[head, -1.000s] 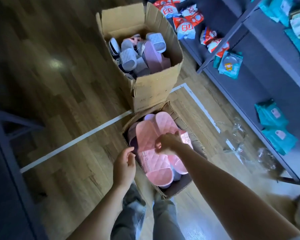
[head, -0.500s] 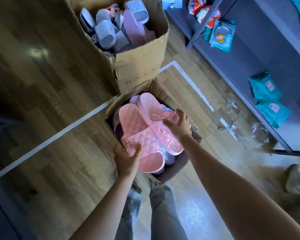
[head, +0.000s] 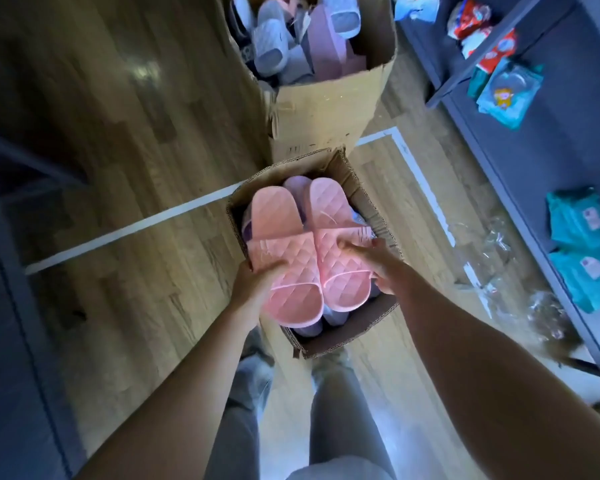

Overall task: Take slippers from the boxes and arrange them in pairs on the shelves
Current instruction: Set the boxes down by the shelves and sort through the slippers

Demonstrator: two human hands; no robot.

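Low in the centre, the left hand [head: 253, 285] grips the left pink slipper [head: 281, 244] at its strap. The right hand [head: 378, 268] has its fingers [head: 355, 250] clamped over the strap of the right pink slipper [head: 336, 233]. Both slippers hover side by side over the small cardboard box [head: 343, 337] — best kept level with toes aligned while lifting towards the shelves [head: 534, 150] at the right. Half a second earlier they were splayed at an angle — now they are parallel.
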